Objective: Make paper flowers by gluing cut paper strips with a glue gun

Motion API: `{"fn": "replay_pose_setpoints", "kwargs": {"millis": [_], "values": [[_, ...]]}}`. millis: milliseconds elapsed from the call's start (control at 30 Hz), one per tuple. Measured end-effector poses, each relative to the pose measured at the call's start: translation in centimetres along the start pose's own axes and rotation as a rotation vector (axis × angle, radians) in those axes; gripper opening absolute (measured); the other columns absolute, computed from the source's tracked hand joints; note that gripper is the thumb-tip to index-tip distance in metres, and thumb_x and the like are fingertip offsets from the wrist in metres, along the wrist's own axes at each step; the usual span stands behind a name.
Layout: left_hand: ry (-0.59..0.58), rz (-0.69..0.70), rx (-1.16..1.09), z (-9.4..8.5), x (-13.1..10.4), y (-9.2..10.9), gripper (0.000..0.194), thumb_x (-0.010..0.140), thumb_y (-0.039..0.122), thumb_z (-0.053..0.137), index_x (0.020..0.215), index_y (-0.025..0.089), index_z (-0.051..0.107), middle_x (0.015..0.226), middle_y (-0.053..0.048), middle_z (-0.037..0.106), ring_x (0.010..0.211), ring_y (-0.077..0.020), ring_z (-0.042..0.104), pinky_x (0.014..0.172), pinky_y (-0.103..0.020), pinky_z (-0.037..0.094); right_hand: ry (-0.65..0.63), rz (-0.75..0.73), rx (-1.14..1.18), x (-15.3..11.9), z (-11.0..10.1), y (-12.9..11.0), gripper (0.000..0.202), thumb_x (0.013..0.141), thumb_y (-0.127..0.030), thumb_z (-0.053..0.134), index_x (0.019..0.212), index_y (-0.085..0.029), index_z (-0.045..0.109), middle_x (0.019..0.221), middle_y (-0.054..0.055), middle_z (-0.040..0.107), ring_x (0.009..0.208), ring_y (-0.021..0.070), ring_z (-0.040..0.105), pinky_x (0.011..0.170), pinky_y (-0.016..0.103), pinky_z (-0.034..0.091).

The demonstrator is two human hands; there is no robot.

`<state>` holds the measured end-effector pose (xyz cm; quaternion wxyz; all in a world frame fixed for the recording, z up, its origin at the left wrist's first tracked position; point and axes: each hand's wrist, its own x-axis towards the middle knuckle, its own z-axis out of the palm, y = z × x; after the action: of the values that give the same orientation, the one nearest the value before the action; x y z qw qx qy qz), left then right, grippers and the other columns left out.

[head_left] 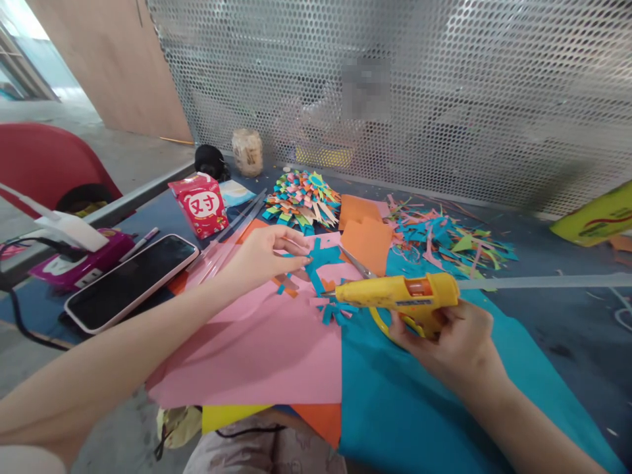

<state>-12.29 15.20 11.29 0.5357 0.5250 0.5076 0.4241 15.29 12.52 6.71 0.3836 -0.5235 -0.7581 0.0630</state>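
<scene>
My right hand [461, 339] is wrapped round the handle of a yellow hot glue gun [380, 291], with a long clear glue stick [533, 282] coming out of its back. The gun's nozzle points left, over a small cluster of blue and pink paper strips [334, 312]. My left hand [269, 251] hovers above the pink sheet [276, 355], thumb and fingers apart, with nothing visible in them. Beneath the gun lie scissors with yellow handles [380, 322], partly hidden, on the blue sheet [409, 401]. Orange paper pieces [368, 243] lie just behind.
A colourful paper-strip bundle [302, 201] and a heap of paper scraps [439, 234] lie toward the perforated metal panel [419, 99]. At left are a red snack packet [201, 205], a phone [131, 283] and a purple power strip [81, 260]. A jar [247, 153] stands behind.
</scene>
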Motion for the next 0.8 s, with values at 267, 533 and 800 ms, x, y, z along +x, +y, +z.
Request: {"fn": "replay_pose_setpoints", "kwargs": {"millis": [267,533,800], "values": [[0.018,0.011,-0.005,-0.01,-0.03,-0.10,0.036,0.059,0.023,0.081,0.087,0.014,0.060,0.081,-0.006,0.069,0.061,-0.0211,0.070,0.045,-0.032,0.061,-0.049,0.052,0.048,0.16,-0.04,-0.26,0.022,0.071,-0.039,0.064,0.082,-0.023,0.054,0.067,0.004,0.069,0.056,0.0231,0.068,0.044,0.030,0.055],[0.037,-0.003,0.008,-0.10,0.16,-0.04,0.028,0.063,0.016,0.077,0.086,0.014,0.060,0.080,-0.005,0.069,0.060,-0.0202,0.071,0.045,-0.030,0.061,-0.005,0.026,0.011,0.24,-0.23,-0.24,0.020,0.070,-0.039,0.063,0.075,-0.022,0.053,0.056,0.003,0.063,0.048,0.0215,0.064,0.037,0.027,0.049],[0.018,0.015,0.013,-0.32,0.26,-0.37,0.023,0.068,0.016,0.073,0.087,0.015,0.059,0.081,-0.004,0.069,0.062,-0.0198,0.071,0.045,-0.028,0.060,-0.005,0.034,-0.046,0.06,-0.37,-0.08,0.025,0.074,-0.045,0.059,0.083,-0.022,0.056,0.056,0.003,0.063,0.047,0.0227,0.065,0.035,0.028,0.048]]}}
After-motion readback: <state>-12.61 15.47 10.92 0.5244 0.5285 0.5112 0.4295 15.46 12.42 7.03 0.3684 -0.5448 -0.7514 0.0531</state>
